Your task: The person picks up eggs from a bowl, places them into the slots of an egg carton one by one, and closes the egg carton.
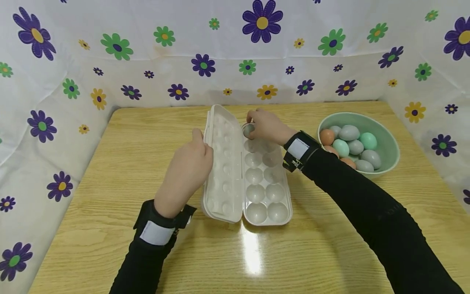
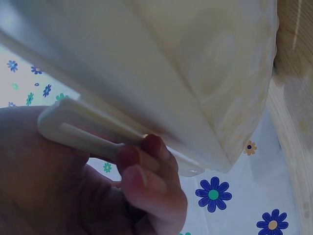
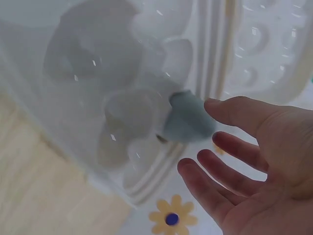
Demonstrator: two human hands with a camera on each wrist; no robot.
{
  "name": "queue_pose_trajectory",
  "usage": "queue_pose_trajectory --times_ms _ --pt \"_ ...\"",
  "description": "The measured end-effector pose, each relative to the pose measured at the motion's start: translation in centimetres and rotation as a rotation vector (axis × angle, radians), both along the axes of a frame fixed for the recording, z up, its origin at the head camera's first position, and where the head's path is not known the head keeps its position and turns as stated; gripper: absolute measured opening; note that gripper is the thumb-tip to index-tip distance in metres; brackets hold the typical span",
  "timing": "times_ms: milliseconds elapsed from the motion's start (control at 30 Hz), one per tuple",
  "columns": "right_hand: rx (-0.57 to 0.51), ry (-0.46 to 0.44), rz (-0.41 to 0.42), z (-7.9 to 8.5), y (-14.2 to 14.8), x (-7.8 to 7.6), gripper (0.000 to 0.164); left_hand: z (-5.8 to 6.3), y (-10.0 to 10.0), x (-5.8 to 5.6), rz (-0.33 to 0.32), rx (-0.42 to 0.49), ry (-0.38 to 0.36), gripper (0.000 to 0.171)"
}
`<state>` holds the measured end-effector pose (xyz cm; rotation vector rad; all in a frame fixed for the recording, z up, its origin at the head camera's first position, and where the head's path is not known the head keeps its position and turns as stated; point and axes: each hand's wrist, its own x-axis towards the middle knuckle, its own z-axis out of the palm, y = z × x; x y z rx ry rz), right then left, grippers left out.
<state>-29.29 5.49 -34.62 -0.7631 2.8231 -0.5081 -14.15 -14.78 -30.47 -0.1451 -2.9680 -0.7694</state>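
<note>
A white plastic egg carton (image 1: 257,163) lies opened on the wooden table, its dimpled lid (image 1: 224,171) raised on the left side. My left hand (image 1: 187,169) grips the lid's outer edge; in the left wrist view the curled fingers (image 2: 151,178) meet the slotted latch flap (image 2: 98,129). At the carton's far end, my right hand (image 1: 269,125) is by a grey egg (image 1: 249,130) in the far left cup. In the right wrist view its thumb and spread fingers lie beside this egg (image 3: 190,120), and contact is hard to tell.
A pale green bowl (image 1: 391,151) of grey, mint and brown eggs (image 1: 349,132) stands on the right, close to my right forearm. A white flowered cloth (image 1: 227,77) hangs behind the table and along both sides.
</note>
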Motion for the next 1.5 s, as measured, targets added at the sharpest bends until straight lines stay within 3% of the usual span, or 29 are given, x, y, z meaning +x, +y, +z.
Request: queue_pose_trajectory --times_ms 167,333,667,867,1000,1233,1500 --pt "-0.018 0.000 0.008 1.7 1.8 0.6 0.040 0.0 -0.1 -0.1 0.001 -0.006 0.004 0.024" --pt "-0.025 -0.016 -0.041 3.1 4.9 1.6 0.040 -0.1 -0.2 -0.2 -0.001 -0.006 0.001 0.022" --pt "0.020 -0.053 -0.202 5.0 14.8 3.4 0.041 0.1 -0.1 -0.1 -0.006 -0.003 -0.017 0.024" --pt "0.051 -0.045 -0.270 4.3 19.1 3.8 0.039 0.0 -0.1 -0.2 -0.001 -0.013 -0.026 0.026" --pt "0.127 -0.027 -0.264 3.3 20.7 3.9 0.041 -0.1 -0.1 -0.2 -0.005 -0.006 -0.030 0.026" --pt "0.194 -0.012 -0.268 2.0 21.5 3.9 0.044 -0.2 -0.2 0.0 -0.012 -0.007 -0.035 0.027" --pt "0.174 0.003 -0.263 1.8 21.7 3.6 0.036 -0.2 -0.2 -0.1 -0.010 -0.016 -0.023 0.024"
